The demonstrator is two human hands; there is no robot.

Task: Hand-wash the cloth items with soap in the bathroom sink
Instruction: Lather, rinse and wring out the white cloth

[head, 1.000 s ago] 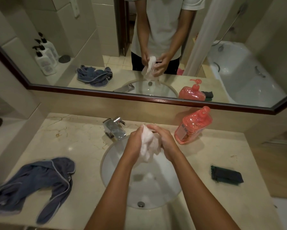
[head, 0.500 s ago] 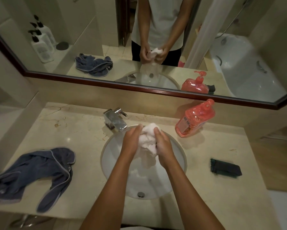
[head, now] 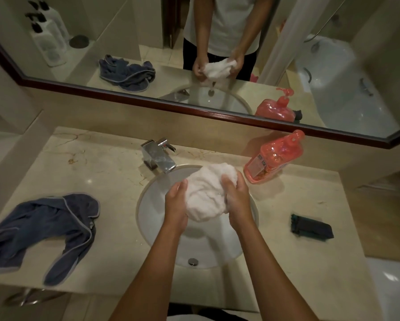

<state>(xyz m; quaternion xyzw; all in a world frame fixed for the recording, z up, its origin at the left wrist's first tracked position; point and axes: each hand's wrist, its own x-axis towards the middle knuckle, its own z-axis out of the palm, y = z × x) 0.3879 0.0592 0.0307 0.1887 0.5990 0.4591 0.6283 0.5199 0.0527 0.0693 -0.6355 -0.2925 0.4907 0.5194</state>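
Note:
A wet white cloth point(head: 206, 193) is bunched into a wide bundle above the round white sink point(head: 152, 205). My left hand point(head: 177, 205) grips its left side and my right hand point(head: 236, 198) grips its right side, thumb over the top. A pink pump bottle of soap point(head: 273, 158) stands on the counter at the back right. A blue-grey towel with pale trim point(head: 48, 228) lies crumpled on the counter at the left. A small dark green cloth point(head: 311, 227) lies folded on the right.
A chrome tap point(head: 158, 156) stands behind the sink and no water runs from it. The beige marble counter point(head: 97, 167) ends at a wall on the left. A wide mirror point(head: 240, 72) above shows a person, a bathtub and dispenser bottles.
Both hands dropped lower over the basin and moved apart. The white cloth, earlier squeezed into a narrow wad between the palms, is now spread into a wider bundle.

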